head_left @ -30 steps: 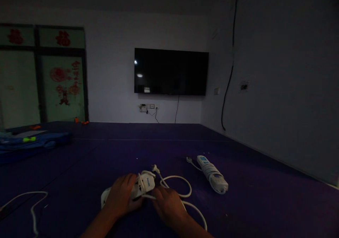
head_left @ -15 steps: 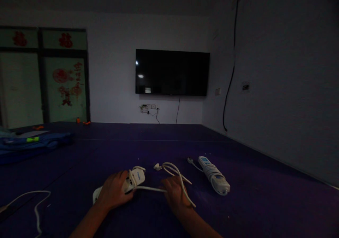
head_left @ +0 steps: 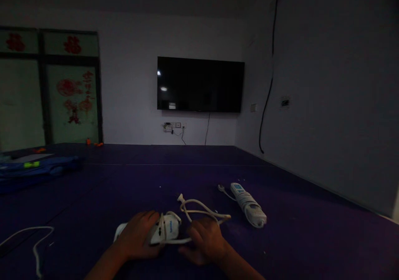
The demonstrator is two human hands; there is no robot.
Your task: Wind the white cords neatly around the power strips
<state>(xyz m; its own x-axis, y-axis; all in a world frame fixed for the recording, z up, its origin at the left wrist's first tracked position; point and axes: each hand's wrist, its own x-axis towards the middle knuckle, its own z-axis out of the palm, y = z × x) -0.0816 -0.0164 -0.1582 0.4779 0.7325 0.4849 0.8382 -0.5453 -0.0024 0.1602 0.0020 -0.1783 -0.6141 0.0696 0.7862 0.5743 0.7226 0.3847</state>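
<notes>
My left hand is wrapped over a white power strip, whose labelled end sticks out to the right of the fingers. Cord is looped around that end. To its right, my right hand grips the strip's white cord, which runs between the two hands. The loose part of the cord curls up beyond my right hand, and its plug lies on the purple surface. Further right rests a second white power strip, with its own cord wound around it and its plug beside it.
On the purple surface, a white cable lies at the left front. Blue cloth with a yellow-green patch sits at the far left. Small orange things are near the door. A television hangs on the back wall.
My left hand and the power strip have shifted slightly right and nearer to me. My right hand has come closer to the strip, and the loose cord and plug have moved.
</notes>
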